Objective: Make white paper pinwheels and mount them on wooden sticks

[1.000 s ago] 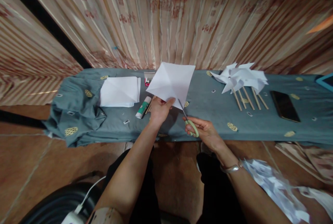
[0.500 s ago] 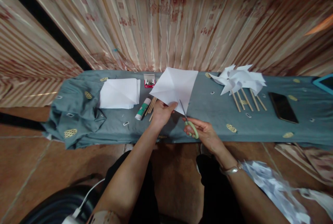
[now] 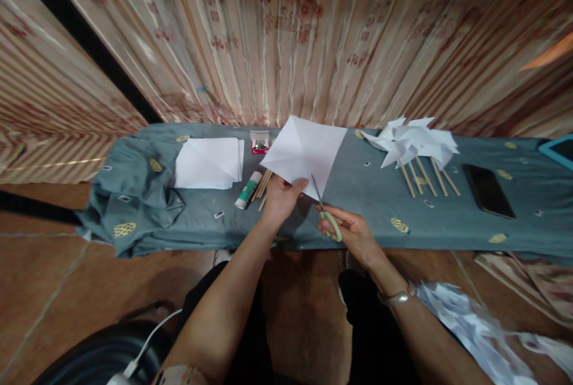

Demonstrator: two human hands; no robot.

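Observation:
A square sheet of white paper (image 3: 307, 149) with crease lines is pinched at its lower left edge by my left hand (image 3: 284, 199), thumb on top. My right hand (image 3: 347, 227) grips green-handled scissors (image 3: 332, 224), whose blades lie at the paper's near corner. Just left of the paper are several wooden sticks (image 3: 261, 187), a green and white glue stick (image 3: 248, 190) and a small red and white box (image 3: 259, 142) of metal pins. Paper pinwheels (image 3: 414, 141) on sticks lie to the right.
A stack of white paper (image 3: 208, 163) lies on the left of the cloth-covered table (image 3: 371, 218). A black phone (image 3: 487, 190) and a blue-edged object (image 3: 557, 151) are at the right. A clear bag with white paper pieces (image 3: 470, 325) sits below, and a curtain (image 3: 286, 33) hangs behind.
The view has shifted slightly, so everything appears a little lower and to the right. My hands, the paper and the scissors keep nearly the same positions relative to one another.

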